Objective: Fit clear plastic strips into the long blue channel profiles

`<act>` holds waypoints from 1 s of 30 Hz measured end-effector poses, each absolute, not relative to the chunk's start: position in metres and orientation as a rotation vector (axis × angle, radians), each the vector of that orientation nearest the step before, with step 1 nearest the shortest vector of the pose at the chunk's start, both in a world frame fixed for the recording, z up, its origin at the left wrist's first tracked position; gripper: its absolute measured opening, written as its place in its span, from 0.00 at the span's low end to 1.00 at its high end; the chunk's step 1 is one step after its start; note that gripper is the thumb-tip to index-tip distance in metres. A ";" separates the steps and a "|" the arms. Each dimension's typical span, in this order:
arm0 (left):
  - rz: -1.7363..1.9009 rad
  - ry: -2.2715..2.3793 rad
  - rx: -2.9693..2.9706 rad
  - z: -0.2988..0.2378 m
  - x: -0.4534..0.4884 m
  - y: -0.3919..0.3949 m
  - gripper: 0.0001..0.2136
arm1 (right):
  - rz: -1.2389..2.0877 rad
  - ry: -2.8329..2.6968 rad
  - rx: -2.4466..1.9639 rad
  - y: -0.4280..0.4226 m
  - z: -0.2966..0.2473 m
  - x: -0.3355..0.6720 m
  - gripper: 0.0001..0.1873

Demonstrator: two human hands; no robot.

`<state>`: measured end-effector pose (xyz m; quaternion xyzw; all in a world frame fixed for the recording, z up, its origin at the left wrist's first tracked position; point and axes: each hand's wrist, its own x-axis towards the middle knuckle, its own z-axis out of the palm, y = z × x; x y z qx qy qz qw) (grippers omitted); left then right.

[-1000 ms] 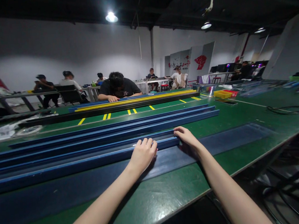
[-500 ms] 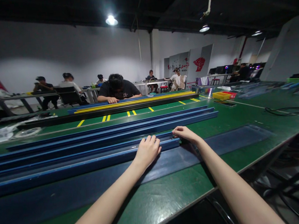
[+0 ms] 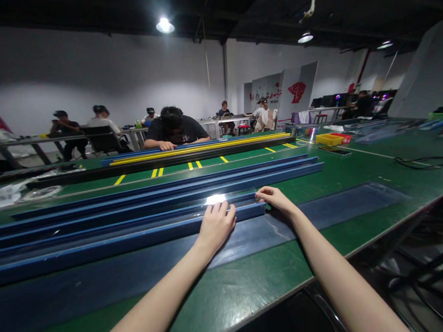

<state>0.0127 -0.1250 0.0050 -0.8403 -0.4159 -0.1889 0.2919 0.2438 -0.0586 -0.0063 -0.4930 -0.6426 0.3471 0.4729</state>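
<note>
My left hand [image 3: 216, 225] rests over the nearest long blue channel [image 3: 142, 241], its fingers bent over the upper edge and its thumb hidden. At that channel's right end, my right hand [image 3: 274, 198] is closed in a pinch on the end of a clear plastic strip [image 3: 240, 194]. The strip runs left along the channel and throws back a bright glare just behind my left fingertips. Beneath my wrists lies a flat, see-through bluish sheet [image 3: 249, 239] on the green table [image 3: 236, 307].
More blue channels [image 3: 168, 188] lie parallel behind. Farther back are yellow strips [image 3: 204, 149] and a black rail [image 3: 158, 163], where a co-worker [image 3: 176, 128] leans over the table. To the right are a yellow tray [image 3: 327, 139], a phone [image 3: 334, 150] and a black cable [image 3: 423, 163].
The clear strip has come up above the channel behind my left fingers and now shows a bright glare. My left hand has shifted very slightly left; my right hand keeps its pinch.
</note>
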 end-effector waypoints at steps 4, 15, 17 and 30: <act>-0.526 -1.167 -2.208 0.005 0.013 -0.127 0.13 | 0.850 -1.567 -1.186 -0.057 -0.009 0.244 0.13; -0.590 -1.256 -2.187 0.002 0.014 -0.127 0.13 | 0.853 -1.546 -1.152 -0.052 -0.015 0.246 0.11; -0.581 -1.267 -2.184 0.002 0.015 -0.127 0.12 | 0.859 -1.549 -1.150 -0.052 -0.015 0.247 0.11; -0.575 -1.244 -2.212 0.001 0.015 -0.126 0.08 | 0.798 -1.561 -1.250 -0.051 -0.016 0.248 0.08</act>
